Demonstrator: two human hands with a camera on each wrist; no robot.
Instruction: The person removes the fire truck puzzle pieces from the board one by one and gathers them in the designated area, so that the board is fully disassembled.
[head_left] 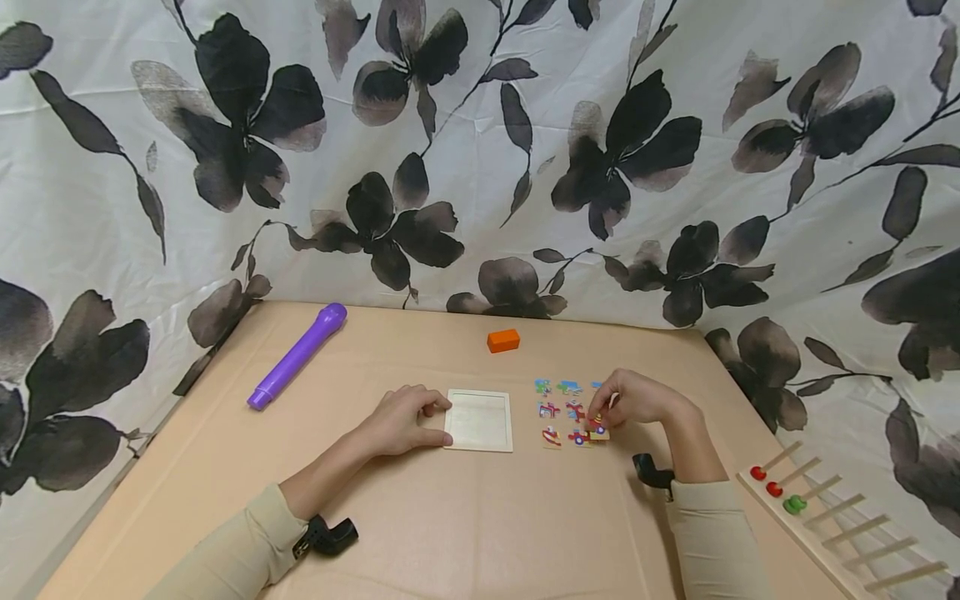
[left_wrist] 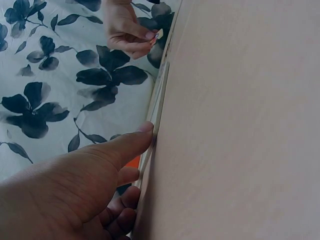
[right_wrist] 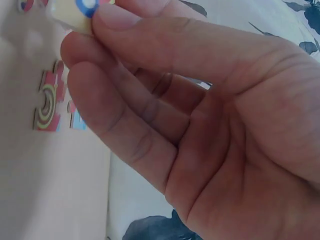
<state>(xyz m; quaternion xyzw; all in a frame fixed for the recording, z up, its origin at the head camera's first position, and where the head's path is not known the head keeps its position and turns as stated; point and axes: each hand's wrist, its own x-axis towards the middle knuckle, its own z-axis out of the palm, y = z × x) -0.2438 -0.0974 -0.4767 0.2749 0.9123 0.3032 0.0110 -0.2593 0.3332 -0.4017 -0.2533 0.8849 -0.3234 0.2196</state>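
Note:
My left hand (head_left: 405,419) rests against the left edge of a pale square puzzle tray (head_left: 480,421), thumb and fingertips touching its rim. In the left wrist view the tray (left_wrist: 160,102) appears edge-on beside the thumb. My right hand (head_left: 626,398), to the tray's right, pinches a colourful jigsaw piece (head_left: 597,428) between thumb and fingers, over the other pieces. The right wrist view shows this piece (right_wrist: 75,15) at the fingertips, with a blue ring on it. Several loose jigsaw pieces (head_left: 551,437) lie in rows below and beside that hand, some hidden by it.
A purple tube-like stick (head_left: 297,356) lies at the back left. An orange block (head_left: 503,340) sits at the back, behind the tray. At the right edge stands a wooden peg board (head_left: 813,533) with red and green beads. A floral cloth hangs behind the table.

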